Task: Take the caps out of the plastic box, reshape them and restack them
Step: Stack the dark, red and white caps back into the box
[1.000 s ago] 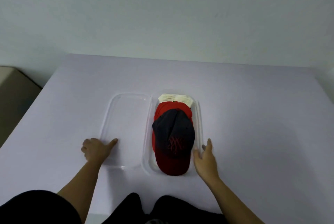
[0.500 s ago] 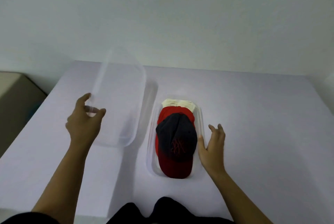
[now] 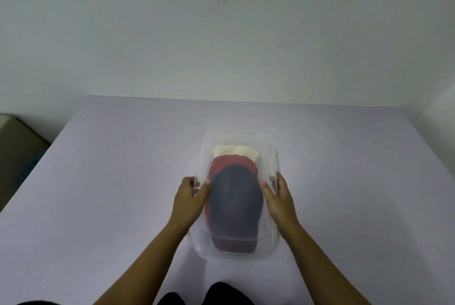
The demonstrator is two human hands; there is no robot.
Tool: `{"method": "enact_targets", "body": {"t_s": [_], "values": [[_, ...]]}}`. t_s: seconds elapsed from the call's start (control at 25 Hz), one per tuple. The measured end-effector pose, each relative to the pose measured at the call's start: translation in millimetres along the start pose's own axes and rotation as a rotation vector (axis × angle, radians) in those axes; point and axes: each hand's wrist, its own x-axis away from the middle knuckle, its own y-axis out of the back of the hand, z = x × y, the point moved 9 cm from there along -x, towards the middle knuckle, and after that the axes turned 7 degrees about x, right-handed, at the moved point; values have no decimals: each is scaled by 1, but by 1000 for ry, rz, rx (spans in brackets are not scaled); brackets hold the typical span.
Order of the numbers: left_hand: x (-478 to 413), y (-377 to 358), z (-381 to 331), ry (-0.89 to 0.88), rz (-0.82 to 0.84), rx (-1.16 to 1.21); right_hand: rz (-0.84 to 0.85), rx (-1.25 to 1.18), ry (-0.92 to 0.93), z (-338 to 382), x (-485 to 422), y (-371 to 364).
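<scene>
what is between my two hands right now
In the head view, the cap stack, navy cap on top, lies between the left hand and right hand, under the clear plastic cover both hands grip at its sides.

A second ago the clear lid (image 3: 236,133) lay flat on the table to the left of the plastic box (image 3: 246,256). Half a second ago the left hand (image 3: 188,202) held it raised and tilted. Now it sits over the box, and the caps (image 3: 236,203) show only hazily through it. The left hand has crossed to the lid's left side and grips it there. The right hand (image 3: 279,200), earlier open beside the box, now holds the lid's right side.
</scene>
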Motion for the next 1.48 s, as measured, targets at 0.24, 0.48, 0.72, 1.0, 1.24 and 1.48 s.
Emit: {"method": "enact_targets", "body": {"t_s": [0.24,0.48,0.72,1.0,1.24,1.48], "values": [[-16,-25,30,-151,32,-255,46,89,32,-15,-12,-16],[-23,-31,38,-162,14,-326,15,98,35,-29,-26,-20],[-25,-30,38,-189,-11,-355,-14,110,68,-32,-31,-21],[-19,-28,29,-237,-48,-389,-56,183,116,-32,-34,-24],[-16,-28,31,-194,-72,-521,-137,345,158,-32,-33,-20],[-18,-29,28,-186,15,-419,-139,350,142,-30,-34,-19]]}}
